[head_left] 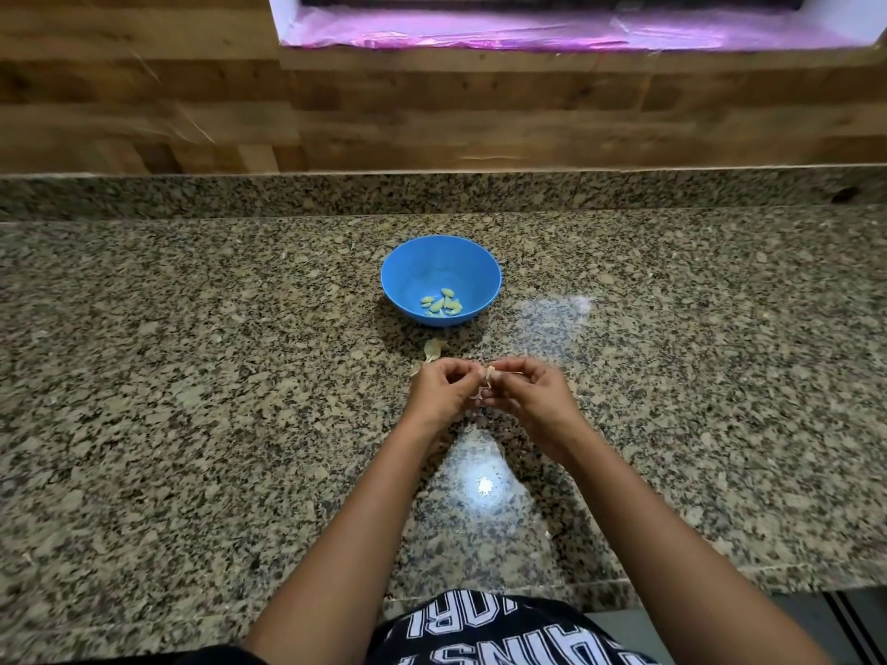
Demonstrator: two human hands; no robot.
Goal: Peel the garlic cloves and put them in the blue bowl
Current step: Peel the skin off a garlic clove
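Garlic clove point(489, 374) is pinched between the two sets of fingertips, on the near side of the blue bowl point(401, 261) and not touching it. It is small and partly hidden, so how much skin is left can't be told; a thin strand of skin seems to hang below it. Step in hand looks like stripping the skin. To do it well: one hand pins the clove body, the other catches a loose skin edge at the tip and pulls along the length, not across, since papery skin tears into bits when dragged sideways. Keep the grip light, as a bare clove is slick and may pop out onto the counter. Drop the skin short of the bowl so only clean cloves go in. Left hand point(439, 391) has its fingers curled in, tips closed on the clove's left side. Right hand point(533, 393) mirrors it, thumb and fingers pinching from the right. Knuckles face up, wrists close together, and both forearms run in from the near edge to form a V. The bowl holds several peeled cloves point(441, 302) bunched at its near wall. A pale scrap point(434, 348), skin or clove unclear, lies on the granite counter point(192, 376) between bowl and hands.
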